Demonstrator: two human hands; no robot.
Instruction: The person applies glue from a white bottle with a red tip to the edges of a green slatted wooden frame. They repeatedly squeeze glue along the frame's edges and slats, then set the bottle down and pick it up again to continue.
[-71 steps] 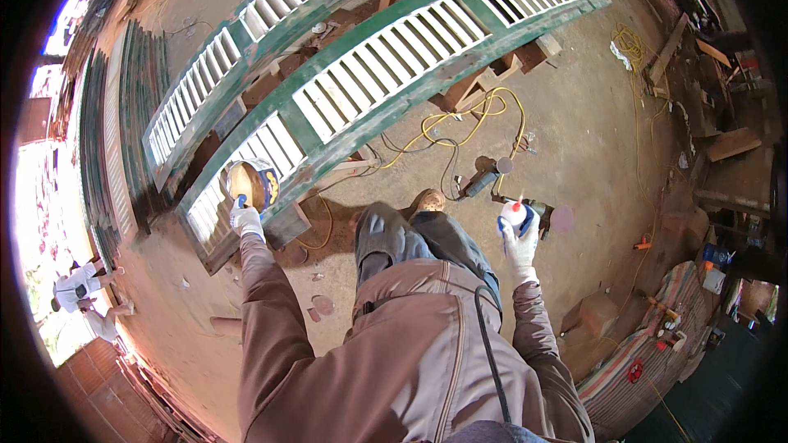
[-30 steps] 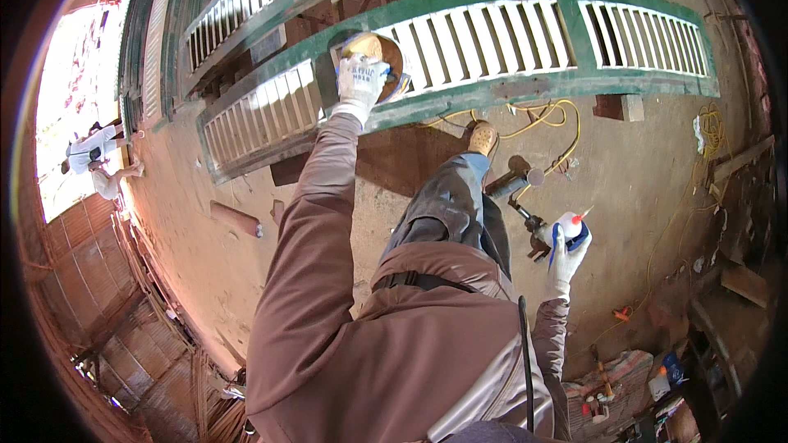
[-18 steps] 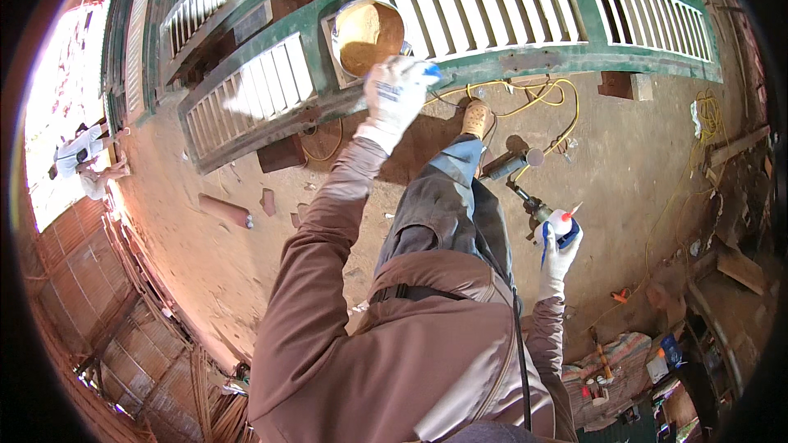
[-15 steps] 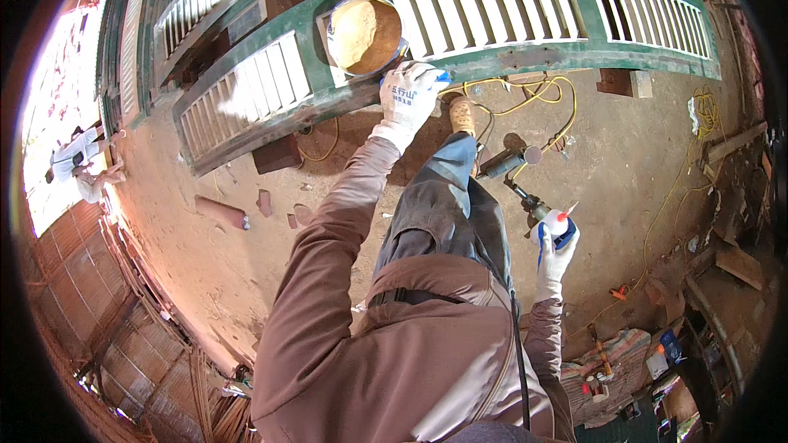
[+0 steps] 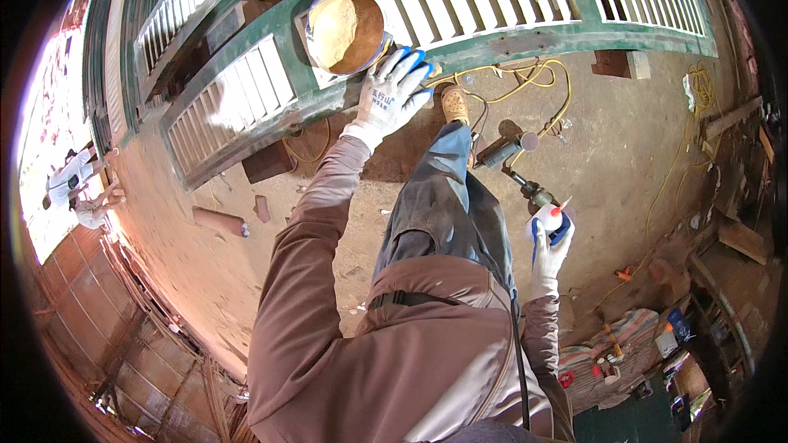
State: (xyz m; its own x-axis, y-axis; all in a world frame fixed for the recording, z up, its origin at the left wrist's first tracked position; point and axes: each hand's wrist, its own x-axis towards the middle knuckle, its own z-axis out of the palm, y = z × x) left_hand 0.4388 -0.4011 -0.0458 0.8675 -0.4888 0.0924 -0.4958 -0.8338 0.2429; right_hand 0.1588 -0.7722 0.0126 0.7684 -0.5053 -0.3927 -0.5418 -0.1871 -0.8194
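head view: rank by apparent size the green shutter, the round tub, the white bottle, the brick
1. green shutter
2. round tub
3. and 4. white bottle and brick, too alike to rank; bottle partly hidden in right hand.
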